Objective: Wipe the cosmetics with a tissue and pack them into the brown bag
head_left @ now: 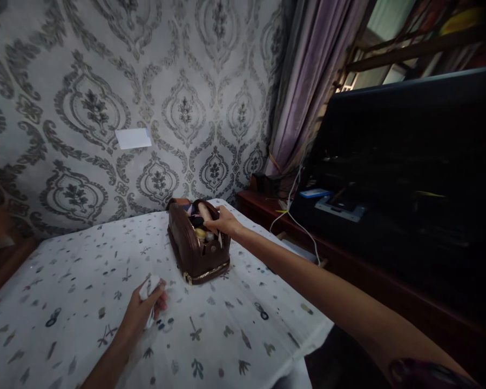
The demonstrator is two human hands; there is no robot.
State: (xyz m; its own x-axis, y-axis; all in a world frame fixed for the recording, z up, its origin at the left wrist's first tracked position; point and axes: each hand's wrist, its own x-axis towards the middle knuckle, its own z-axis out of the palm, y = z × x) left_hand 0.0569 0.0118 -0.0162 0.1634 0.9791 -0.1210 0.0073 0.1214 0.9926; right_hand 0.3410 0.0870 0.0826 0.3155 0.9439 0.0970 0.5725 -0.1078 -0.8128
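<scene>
A brown leather-look toiletry bag [180, 243] with a gold zip stands unzipped on the patterned white cloth. Inside it are several small items, among them a beige rounded piece [204, 214] and a yellowish one [200, 234]; most are partly hidden. My right hand [223, 222] is closed on the bag's right rim, its thumb on the inner side near the beige piece. Nearer to me and left of the bag, my left hand [148, 302] is wrapped round a crumpled white cloth [149, 286], just above the table surface. The fingers partly cover the cloth.
The printed white tablecloth [210, 335] spreads under the bag up to the wallpapered wall. At the right stands a large dark screen [405, 178] on a reddish-brown cabinet [259, 210]. White cables [303, 229] hang between table and screen. A brown wooden edge [8, 265] is at the left.
</scene>
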